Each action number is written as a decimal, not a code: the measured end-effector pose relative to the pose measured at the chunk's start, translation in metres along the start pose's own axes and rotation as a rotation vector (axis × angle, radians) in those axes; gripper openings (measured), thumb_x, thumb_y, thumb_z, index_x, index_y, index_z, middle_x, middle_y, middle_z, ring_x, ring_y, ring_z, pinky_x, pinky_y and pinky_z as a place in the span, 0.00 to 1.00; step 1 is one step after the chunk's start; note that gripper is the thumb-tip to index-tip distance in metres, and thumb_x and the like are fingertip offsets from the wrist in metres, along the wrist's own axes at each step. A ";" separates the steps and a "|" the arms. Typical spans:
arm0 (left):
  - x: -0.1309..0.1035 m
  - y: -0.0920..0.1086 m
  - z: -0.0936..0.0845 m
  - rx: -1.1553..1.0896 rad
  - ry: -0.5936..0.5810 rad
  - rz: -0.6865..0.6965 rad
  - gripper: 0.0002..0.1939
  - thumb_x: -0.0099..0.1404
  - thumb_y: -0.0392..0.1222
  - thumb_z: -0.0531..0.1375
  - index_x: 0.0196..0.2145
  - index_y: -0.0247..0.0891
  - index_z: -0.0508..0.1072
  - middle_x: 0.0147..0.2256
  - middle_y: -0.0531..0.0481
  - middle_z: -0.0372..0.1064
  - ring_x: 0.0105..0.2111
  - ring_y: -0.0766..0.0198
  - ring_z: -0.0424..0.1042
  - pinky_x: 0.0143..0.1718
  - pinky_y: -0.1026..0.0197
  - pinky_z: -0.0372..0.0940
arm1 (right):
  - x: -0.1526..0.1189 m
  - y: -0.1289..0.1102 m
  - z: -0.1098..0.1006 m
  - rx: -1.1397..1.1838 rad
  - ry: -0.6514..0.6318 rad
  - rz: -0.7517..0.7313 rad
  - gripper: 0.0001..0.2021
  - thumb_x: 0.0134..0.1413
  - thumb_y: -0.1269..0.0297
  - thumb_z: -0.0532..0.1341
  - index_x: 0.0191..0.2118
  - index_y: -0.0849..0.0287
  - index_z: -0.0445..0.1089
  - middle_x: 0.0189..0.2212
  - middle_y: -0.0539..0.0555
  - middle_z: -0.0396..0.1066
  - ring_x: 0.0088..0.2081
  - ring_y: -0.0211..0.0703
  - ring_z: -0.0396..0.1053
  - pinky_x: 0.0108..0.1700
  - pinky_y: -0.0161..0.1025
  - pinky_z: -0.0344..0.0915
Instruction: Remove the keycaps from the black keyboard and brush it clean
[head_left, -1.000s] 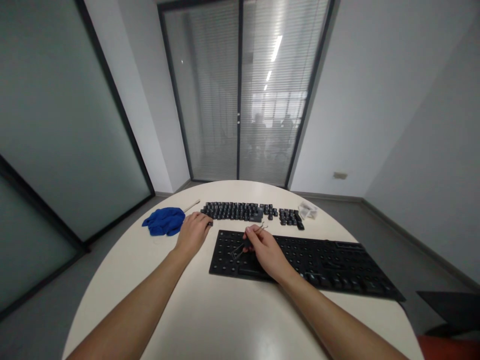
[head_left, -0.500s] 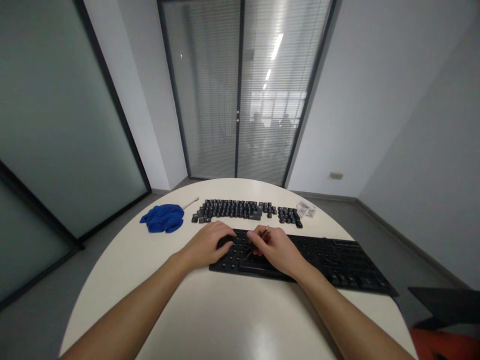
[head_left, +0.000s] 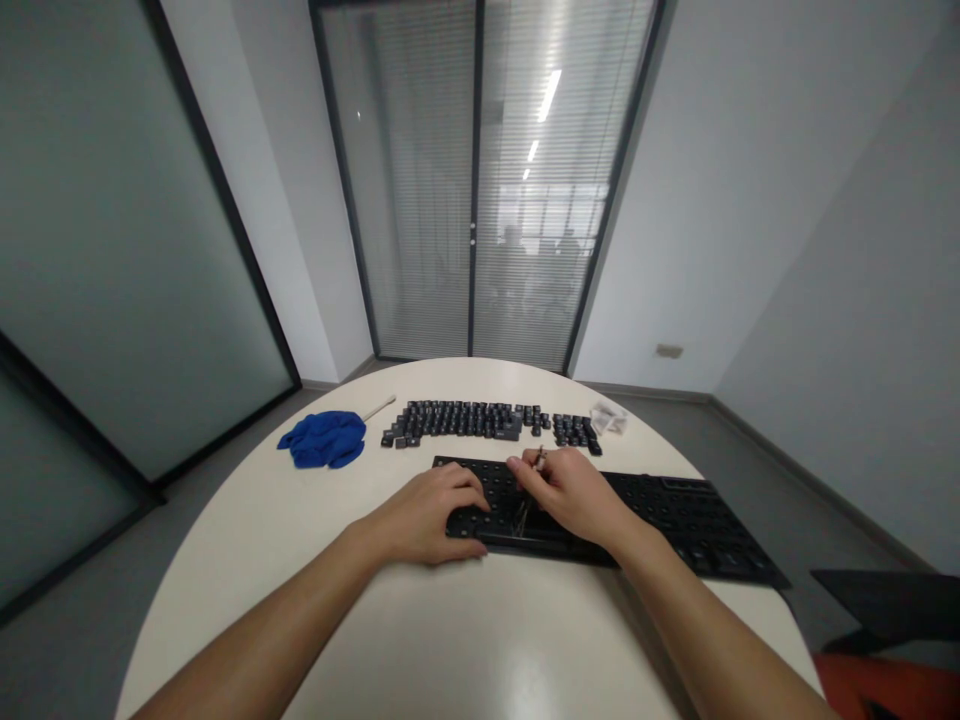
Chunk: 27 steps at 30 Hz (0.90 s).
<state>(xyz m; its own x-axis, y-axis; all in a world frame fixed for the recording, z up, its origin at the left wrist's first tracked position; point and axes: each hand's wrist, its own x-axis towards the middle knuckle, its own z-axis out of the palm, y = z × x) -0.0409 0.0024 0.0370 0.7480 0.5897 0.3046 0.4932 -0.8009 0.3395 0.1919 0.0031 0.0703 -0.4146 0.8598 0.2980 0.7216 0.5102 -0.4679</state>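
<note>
While the desk (head_left: 450, 650) spreads below, keyboard (head_left: 675, 512) lying from centre to right, loose keys (head_left: 459, 420) in rows beyond, left hand (head_left: 431, 514) on the keyboard's left end, grip spread, right hand (head_left: 574, 490) above, grip pinching a wire tool (head_left: 523, 512).

The keyboard base (head_left: 675, 518) is showing matt plastic. Above it, the keycap puller wires (head_left: 523, 513) are looking metallic; beyond it, keycaps (head_left: 461, 420) are appearing plastic; left of it, rumpled cloth (head_left: 322, 440) is looking matt; beneath it, the smooth tabletop (head_left: 450, 640) is gleaming.
</note>
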 end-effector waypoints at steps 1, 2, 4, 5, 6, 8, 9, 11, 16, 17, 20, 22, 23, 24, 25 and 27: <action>0.000 0.001 0.002 0.015 -0.003 0.004 0.20 0.56 0.51 0.68 0.44 0.40 0.74 0.46 0.45 0.70 0.46 0.54 0.68 0.49 0.53 0.63 | -0.001 0.003 -0.004 -0.027 -0.014 -0.025 0.23 0.66 0.53 0.51 0.22 0.58 0.66 0.15 0.49 0.64 0.21 0.38 0.63 0.27 0.36 0.51; 0.001 0.002 0.004 0.024 -0.005 0.013 0.20 0.56 0.51 0.68 0.44 0.40 0.74 0.47 0.45 0.69 0.46 0.54 0.67 0.49 0.52 0.63 | -0.001 0.006 -0.007 -0.046 -0.037 -0.046 0.23 0.67 0.54 0.52 0.22 0.58 0.66 0.15 0.49 0.63 0.21 0.37 0.63 0.28 0.36 0.51; 0.002 0.003 0.007 0.028 -0.003 0.033 0.19 0.58 0.51 0.67 0.45 0.40 0.74 0.47 0.45 0.69 0.47 0.54 0.67 0.50 0.52 0.63 | -0.001 0.013 -0.013 -0.065 -0.066 -0.063 0.23 0.67 0.56 0.51 0.22 0.58 0.67 0.15 0.49 0.63 0.20 0.37 0.62 0.27 0.36 0.51; 0.003 0.003 0.009 0.026 -0.002 0.043 0.18 0.59 0.51 0.66 0.45 0.40 0.74 0.47 0.45 0.69 0.47 0.54 0.67 0.50 0.52 0.63 | -0.002 0.015 -0.015 -0.066 -0.076 -0.065 0.23 0.67 0.57 0.51 0.22 0.58 0.68 0.15 0.49 0.63 0.20 0.37 0.62 0.27 0.36 0.51; 0.003 0.003 0.010 0.023 0.002 0.049 0.17 0.60 0.50 0.66 0.44 0.40 0.74 0.47 0.45 0.69 0.47 0.54 0.66 0.50 0.52 0.63 | -0.002 0.018 -0.017 -0.061 -0.085 -0.064 0.23 0.67 0.57 0.51 0.22 0.58 0.68 0.15 0.49 0.63 0.20 0.37 0.63 0.28 0.36 0.51; 0.003 0.002 0.012 0.018 0.014 0.052 0.16 0.62 0.50 0.65 0.44 0.40 0.74 0.46 0.45 0.69 0.47 0.55 0.66 0.49 0.52 0.63 | -0.002 0.021 -0.019 -0.040 -0.100 -0.063 0.22 0.67 0.57 0.51 0.24 0.58 0.70 0.16 0.49 0.64 0.21 0.38 0.63 0.28 0.36 0.52; 0.003 0.001 0.012 0.017 0.017 0.054 0.15 0.62 0.50 0.64 0.44 0.41 0.74 0.46 0.46 0.70 0.46 0.55 0.67 0.49 0.52 0.63 | -0.002 0.022 -0.020 -0.028 -0.108 -0.064 0.21 0.67 0.57 0.51 0.26 0.58 0.71 0.16 0.49 0.64 0.21 0.38 0.63 0.28 0.36 0.53; 0.003 0.000 0.012 0.027 0.011 0.063 0.14 0.64 0.50 0.63 0.43 0.41 0.75 0.45 0.46 0.70 0.46 0.56 0.67 0.48 0.53 0.64 | -0.003 0.022 -0.021 -0.005 -0.118 -0.071 0.20 0.68 0.56 0.50 0.28 0.58 0.70 0.17 0.49 0.64 0.22 0.38 0.63 0.28 0.35 0.53; 0.002 -0.002 0.010 0.106 -0.031 0.109 0.12 0.66 0.50 0.60 0.43 0.41 0.75 0.42 0.47 0.71 0.42 0.58 0.69 0.44 0.56 0.64 | -0.004 0.023 -0.019 0.054 -0.101 -0.087 0.17 0.67 0.55 0.51 0.31 0.58 0.68 0.22 0.49 0.67 0.26 0.38 0.63 0.30 0.35 0.54; 0.002 -0.002 0.009 0.122 -0.036 0.117 0.12 0.67 0.50 0.60 0.42 0.41 0.75 0.41 0.47 0.71 0.41 0.58 0.69 0.43 0.56 0.64 | -0.004 0.023 -0.018 0.071 -0.097 -0.085 0.16 0.67 0.55 0.52 0.32 0.58 0.68 0.23 0.48 0.67 0.26 0.38 0.63 0.30 0.35 0.54; 0.003 -0.001 0.007 0.159 -0.052 0.125 0.11 0.65 0.49 0.60 0.41 0.40 0.75 0.40 0.48 0.70 0.40 0.59 0.69 0.42 0.57 0.64 | -0.003 0.024 -0.014 0.123 -0.099 -0.077 0.16 0.66 0.54 0.53 0.32 0.58 0.68 0.23 0.47 0.66 0.25 0.37 0.61 0.29 0.34 0.54; 0.004 0.000 0.007 0.177 -0.059 0.121 0.11 0.64 0.48 0.61 0.41 0.40 0.74 0.39 0.48 0.70 0.39 0.58 0.68 0.41 0.57 0.64 | -0.003 0.023 -0.011 0.154 -0.101 -0.075 0.16 0.65 0.54 0.54 0.31 0.58 0.68 0.22 0.47 0.65 0.25 0.37 0.60 0.28 0.34 0.54; 0.004 0.000 0.007 0.184 -0.057 0.119 0.11 0.64 0.48 0.61 0.41 0.41 0.74 0.40 0.48 0.70 0.39 0.58 0.68 0.40 0.57 0.64 | -0.002 0.023 -0.009 0.164 -0.101 -0.074 0.16 0.65 0.54 0.54 0.31 0.58 0.67 0.22 0.47 0.64 0.25 0.37 0.60 0.28 0.34 0.54; 0.004 0.001 0.008 0.190 -0.054 0.119 0.11 0.64 0.48 0.61 0.41 0.41 0.74 0.40 0.48 0.70 0.39 0.58 0.68 0.41 0.57 0.64 | -0.002 0.022 -0.008 0.172 -0.101 -0.073 0.16 0.65 0.54 0.54 0.31 0.58 0.67 0.22 0.47 0.64 0.25 0.37 0.60 0.29 0.34 0.54; 0.005 0.001 0.008 0.192 -0.048 0.120 0.11 0.64 0.47 0.61 0.41 0.41 0.74 0.40 0.48 0.70 0.39 0.58 0.68 0.41 0.57 0.64 | -0.002 0.020 -0.006 0.177 -0.104 -0.070 0.16 0.66 0.54 0.53 0.31 0.58 0.68 0.23 0.47 0.65 0.26 0.37 0.61 0.29 0.34 0.55; 0.005 0.002 0.009 0.185 -0.037 0.119 0.11 0.63 0.46 0.61 0.41 0.41 0.74 0.42 0.47 0.69 0.40 0.58 0.68 0.42 0.56 0.64 | -0.002 0.018 -0.004 0.198 -0.128 -0.061 0.17 0.66 0.54 0.52 0.31 0.58 0.68 0.24 0.48 0.67 0.28 0.38 0.63 0.31 0.35 0.57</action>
<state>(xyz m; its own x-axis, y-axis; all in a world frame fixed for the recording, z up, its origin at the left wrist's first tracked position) -0.0323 0.0024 0.0307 0.8201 0.4881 0.2987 0.4708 -0.8722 0.1327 0.2075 0.0106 0.0651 -0.5301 0.8164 0.2291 0.5755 0.5449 -0.6099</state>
